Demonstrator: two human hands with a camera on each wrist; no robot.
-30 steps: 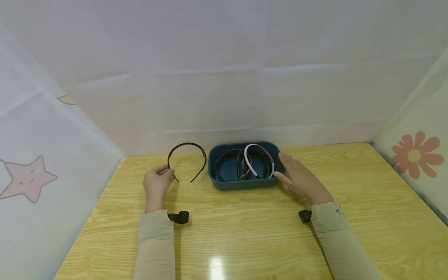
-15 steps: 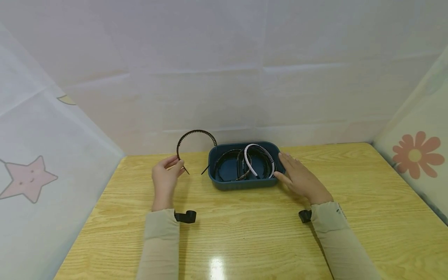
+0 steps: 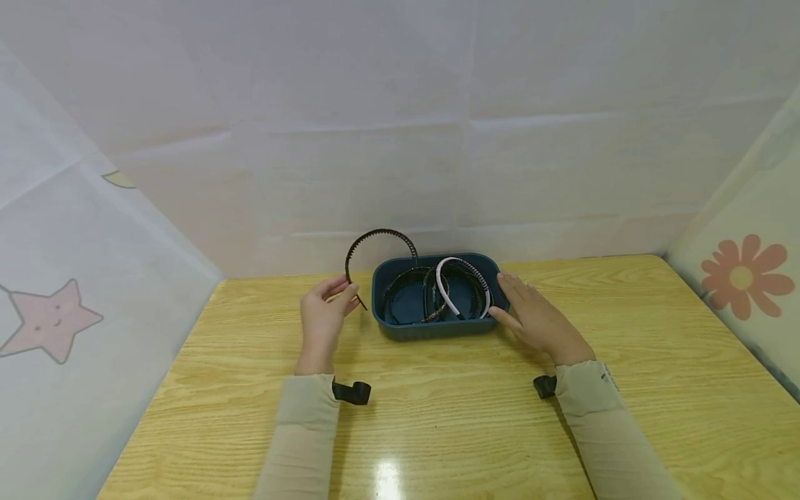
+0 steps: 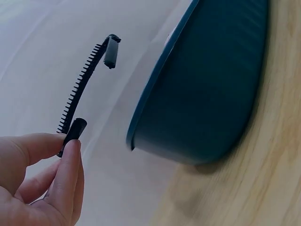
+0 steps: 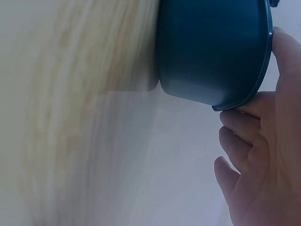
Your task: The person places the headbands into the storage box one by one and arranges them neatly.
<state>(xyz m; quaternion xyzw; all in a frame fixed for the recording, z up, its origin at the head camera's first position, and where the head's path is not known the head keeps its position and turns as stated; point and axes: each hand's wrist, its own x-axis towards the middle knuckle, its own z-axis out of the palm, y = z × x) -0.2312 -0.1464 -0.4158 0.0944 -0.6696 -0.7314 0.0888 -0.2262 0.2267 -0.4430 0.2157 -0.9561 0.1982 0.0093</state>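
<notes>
My left hand (image 3: 323, 316) pinches a thin black toothed headband (image 3: 348, 261) near one end, between thumb and fingers. The band arches up at the left side of a dark blue plastic bin (image 3: 437, 332), its far end overlapping the bin in the head view. In the left wrist view the headband (image 4: 81, 84) is raised beside the bin's outer wall (image 4: 197, 94). Inside the bin lie several dark headbands and a white headband (image 3: 444, 293). At the bin's right end rests my right hand (image 3: 539, 321), fingers extended along the rim and thumb at the front corner.
The bin stands at the back of a wood-grain table (image 3: 431, 417), close to a pale cloth backdrop (image 3: 350, 160). Printed side sheets flank the table, with a pink star (image 3: 53, 319) on the left and an orange flower (image 3: 744, 278) on the right.
My left hand has carried the black headband to the right and slightly up, from beside the bin to its left rim. The right hand and the bin have stayed put.
</notes>
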